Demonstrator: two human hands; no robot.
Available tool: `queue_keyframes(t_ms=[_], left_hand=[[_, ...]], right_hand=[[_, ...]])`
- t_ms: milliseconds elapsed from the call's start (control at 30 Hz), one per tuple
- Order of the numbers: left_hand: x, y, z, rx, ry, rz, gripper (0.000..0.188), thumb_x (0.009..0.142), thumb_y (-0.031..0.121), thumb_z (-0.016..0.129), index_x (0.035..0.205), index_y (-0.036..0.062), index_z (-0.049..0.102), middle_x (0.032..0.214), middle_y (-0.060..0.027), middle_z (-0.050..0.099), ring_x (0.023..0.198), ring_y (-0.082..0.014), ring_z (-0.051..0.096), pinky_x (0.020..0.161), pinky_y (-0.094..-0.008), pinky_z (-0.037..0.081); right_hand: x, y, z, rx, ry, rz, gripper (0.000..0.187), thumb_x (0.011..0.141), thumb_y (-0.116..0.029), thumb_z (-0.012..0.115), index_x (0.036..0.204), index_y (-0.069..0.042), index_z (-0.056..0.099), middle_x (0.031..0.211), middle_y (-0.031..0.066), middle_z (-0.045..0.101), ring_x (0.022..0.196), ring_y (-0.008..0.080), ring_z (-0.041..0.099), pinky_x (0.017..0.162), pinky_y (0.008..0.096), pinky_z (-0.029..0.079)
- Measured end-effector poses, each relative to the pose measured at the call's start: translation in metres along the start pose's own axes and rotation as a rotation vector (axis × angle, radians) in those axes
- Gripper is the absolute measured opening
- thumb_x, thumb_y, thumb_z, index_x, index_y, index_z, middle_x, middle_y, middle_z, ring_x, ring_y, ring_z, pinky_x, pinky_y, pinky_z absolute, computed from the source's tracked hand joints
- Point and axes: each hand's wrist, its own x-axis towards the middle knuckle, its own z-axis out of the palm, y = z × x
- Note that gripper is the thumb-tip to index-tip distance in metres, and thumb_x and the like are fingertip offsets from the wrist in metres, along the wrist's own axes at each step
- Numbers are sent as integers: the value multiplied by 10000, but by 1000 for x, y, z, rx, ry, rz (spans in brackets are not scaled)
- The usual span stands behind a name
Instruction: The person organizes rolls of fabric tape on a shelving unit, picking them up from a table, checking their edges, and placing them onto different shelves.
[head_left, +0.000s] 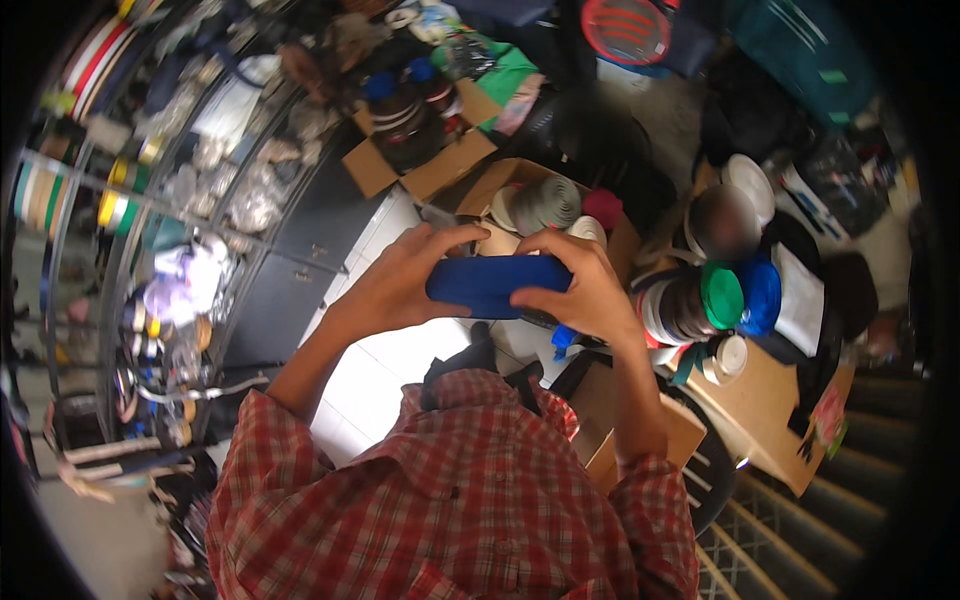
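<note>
A smooth, solid blue roll (475, 287), seen from its side, is held up level in front of my chest; it looks like wound strap, but its ends are hidden. My left hand (392, 285) is closed round its left end, thumb along the near lower edge and fingers at the far side. At the other end my right hand (585, 285) grips it the same way, its thumb pressed on the near face. Just beyond the hands, a grey coiled roll (548, 205) and a dark red roll (603, 208) sit in an open cardboard box (628, 245).
Stacked rolls with a green roll (721, 295) and a blue roll (758, 296) stand at right on a cardboard sheet (770, 405). Another open carton (455, 168) holds plastic-wrapped rolls. Crowded metal shelves (120, 190) and a dark cabinet (290, 265) line the left. Stairs (840, 500) lie lower right.
</note>
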Motion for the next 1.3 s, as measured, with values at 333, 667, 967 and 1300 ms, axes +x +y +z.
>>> queue_keyframes(t_ms=[333,667,967,1300], left_hand=[[-106,-72,-49,-393,436,-94,602,672,158,811,1203,53,549,1035,-126,649,993,-192,619,887,-312,459],[-229,-168,-103,-893,990,-183,363,884,305,634,1071,-6,614,980,-80,652,930,-140,590,852,-267,432],[-293,-211,-129,-705,1232,-374,289,905,277,602,960,-5,632,867,-57,650,823,-105,576,754,-242,442],[-314,-249,-134,-970,1540,-448,381,928,347,563,925,-27,637,821,-65,629,746,-91,573,651,-222,455]], right_hand=[[52,-26,121,-23,-38,4,489,637,-172,833,1029,17,609,843,111,674,764,175,661,710,303,518],[128,-52,282,628,26,71,540,740,-267,789,1130,23,556,979,52,613,895,125,574,813,250,451],[172,-78,379,468,-159,-4,422,792,-206,730,1110,11,557,958,66,624,867,125,577,783,263,456],[228,-73,382,136,-406,-146,392,835,-208,674,1148,-11,545,818,64,638,701,96,549,599,226,411]])
